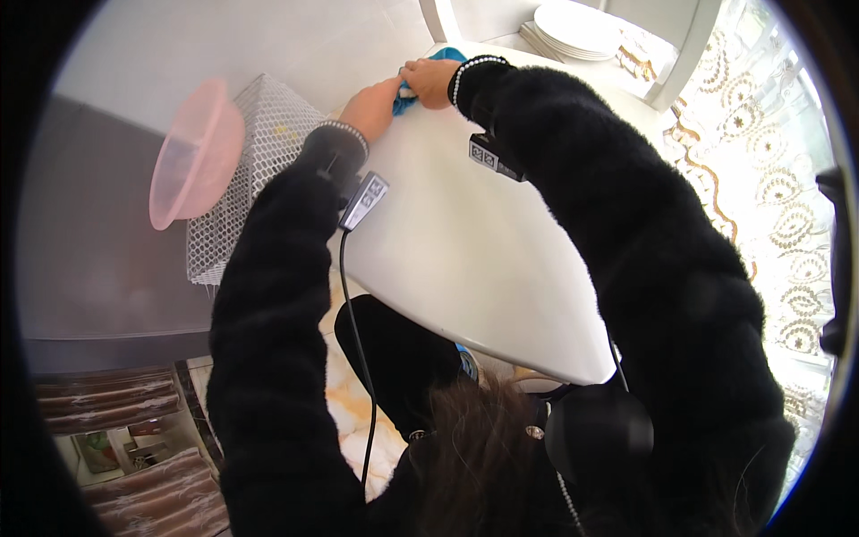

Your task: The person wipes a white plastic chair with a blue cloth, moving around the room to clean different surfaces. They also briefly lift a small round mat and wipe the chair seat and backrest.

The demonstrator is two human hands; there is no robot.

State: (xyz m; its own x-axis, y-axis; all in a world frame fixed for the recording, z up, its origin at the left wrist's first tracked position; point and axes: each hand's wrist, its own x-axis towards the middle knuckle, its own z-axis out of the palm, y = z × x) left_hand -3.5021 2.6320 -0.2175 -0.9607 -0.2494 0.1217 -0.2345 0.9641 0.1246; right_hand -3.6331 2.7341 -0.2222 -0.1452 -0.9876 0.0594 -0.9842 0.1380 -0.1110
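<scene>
The left hand [369,110] and right hand [433,82] curl their fingers closed around a blue cloth [448,55] at the far-left corner of a white chair seat [456,242]. A pink basin [192,161] and white mesh [277,134] stand left; patterned curtain [792,215] hangs right.

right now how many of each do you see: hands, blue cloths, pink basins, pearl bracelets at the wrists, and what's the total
Hands: 2 (left hand, right hand)
Blue cloth: 1
Pink basin: 1
Pearl bracelets: 2, one at each wrist
Total: 6
</scene>
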